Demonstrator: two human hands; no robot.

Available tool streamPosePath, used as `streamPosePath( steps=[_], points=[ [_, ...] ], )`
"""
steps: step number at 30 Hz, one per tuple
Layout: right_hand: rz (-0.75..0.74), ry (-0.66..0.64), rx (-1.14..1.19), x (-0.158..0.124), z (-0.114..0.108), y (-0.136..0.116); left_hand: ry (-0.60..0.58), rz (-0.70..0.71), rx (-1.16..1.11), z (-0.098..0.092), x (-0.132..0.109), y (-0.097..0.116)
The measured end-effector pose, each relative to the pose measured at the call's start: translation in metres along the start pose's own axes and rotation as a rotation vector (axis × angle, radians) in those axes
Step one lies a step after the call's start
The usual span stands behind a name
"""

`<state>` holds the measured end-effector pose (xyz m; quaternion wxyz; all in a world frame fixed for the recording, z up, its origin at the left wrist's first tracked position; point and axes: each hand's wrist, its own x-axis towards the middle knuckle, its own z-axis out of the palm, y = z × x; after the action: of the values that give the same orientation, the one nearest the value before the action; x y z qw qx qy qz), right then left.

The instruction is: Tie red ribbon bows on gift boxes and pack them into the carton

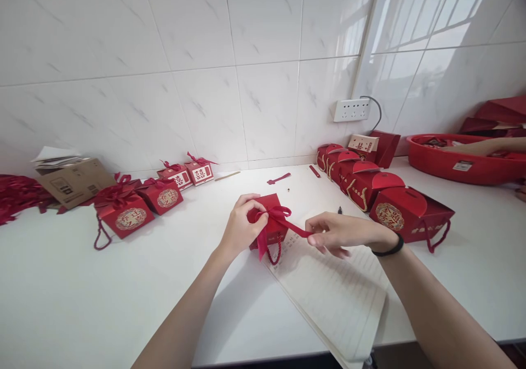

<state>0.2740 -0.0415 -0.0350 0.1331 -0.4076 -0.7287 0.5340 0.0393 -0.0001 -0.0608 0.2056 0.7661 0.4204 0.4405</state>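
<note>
A small red gift box (pixel 272 210) stands on the white table (pixel 82 281), at the top edge of a lined paper sheet (pixel 332 292). A red ribbon (pixel 279 221) is tied in a bow on its top. My left hand (pixel 240 227) is closed around the box's left side, fingers at the bow. My right hand (pixel 339 233), with a black band on the wrist, pinches one ribbon tail and holds it out to the right.
A row of red boxes without ribbons (pixel 370 185) runs along the right. Ribboned boxes (pixel 135 202) stand at the left by a cardboard box (pixel 72 181) and loose ribbons (pixel 16 193). A red basin (pixel 464 160) is at far right, another person's arm (pixel 489 146) over it. A wall socket (pixel 351 109).
</note>
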Motion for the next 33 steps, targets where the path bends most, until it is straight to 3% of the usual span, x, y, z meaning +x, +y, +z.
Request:
streamPosePath(
  steps=[4,6,9,12,24,29,33],
  points=[
    [0.074,-0.270,0.153,0.008,0.020,-0.009,-0.004,0.059,0.027,0.003,-0.003,0.002],
    [0.088,-0.237,0.214,0.022,0.039,-0.009,-0.004,0.103,0.045,0.006,-0.006,0.005],
    [0.059,-0.080,0.374,0.043,0.064,-0.006,0.018,0.121,0.068,0.011,-0.009,0.009],
    [-0.006,0.006,0.489,0.054,0.078,0.000,0.040,0.109,0.060,0.015,-0.011,0.011],
    [-0.030,0.039,0.453,0.059,0.092,-0.001,0.050,0.055,-0.023,0.018,-0.013,0.013],
    [-0.067,-0.080,0.458,0.065,0.105,0.006,0.061,0.060,-0.021,0.018,-0.012,0.012],
    [-0.059,-0.162,0.432,0.057,0.095,0.002,0.045,0.068,-0.023,0.017,-0.010,0.010]
  ],
)
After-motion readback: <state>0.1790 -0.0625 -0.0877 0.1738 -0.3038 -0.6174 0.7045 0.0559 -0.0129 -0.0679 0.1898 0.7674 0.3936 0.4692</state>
